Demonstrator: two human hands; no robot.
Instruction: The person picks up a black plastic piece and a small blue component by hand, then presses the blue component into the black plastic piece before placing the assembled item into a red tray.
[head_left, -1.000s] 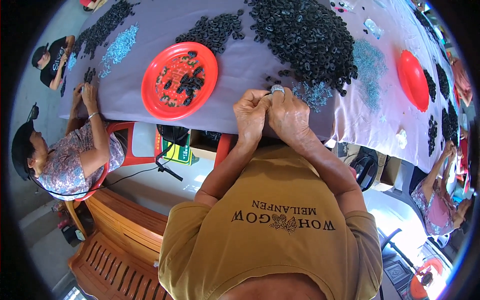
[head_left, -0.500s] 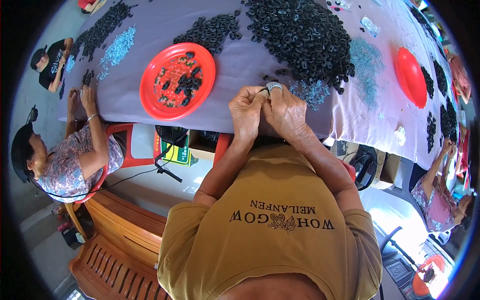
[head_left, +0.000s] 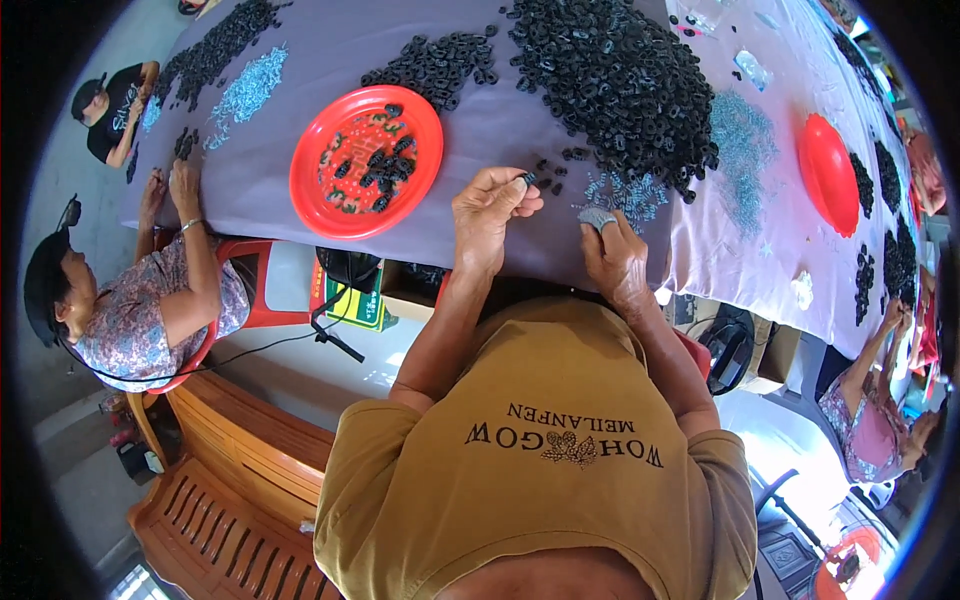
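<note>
Head view looks down on a long table (head_left: 520,240) draped in smooth grey-lilac cloth, its near edge running just above the person's mustard cotton shirt (head_left: 560,470). The left hand (head_left: 490,210) is raised over the near edge, thumb and forefinger pinched narrow on a small black ring (head_left: 526,179), a dull rubbery-looking piece. The right hand (head_left: 615,255) rests at the near edge just beside it, the two hands apart; its fingertips close on a small pale grey disc (head_left: 598,216) with a faintly metallic sheen, held against the cloth. Between and just beyond the hands lie a few loose black rings and a thin scatter of small pale blue bits (head_left: 625,192), glinting and fine-grained. Farther in, toward the far edge, a big mound of black rings (head_left: 610,70) spreads wide, bumpy and matte, with a smaller heap (head_left: 435,62) to its left. A round red plastic plate (head_left: 366,160), glossy with a raised rim, sits left of the hands near the near edge and holds a loose cluster of black rings. A second red dish (head_left: 828,172) stands toward the right end. At the left end, another person in a patterned top (head_left: 150,310) rests both hands on the cloth.
</note>
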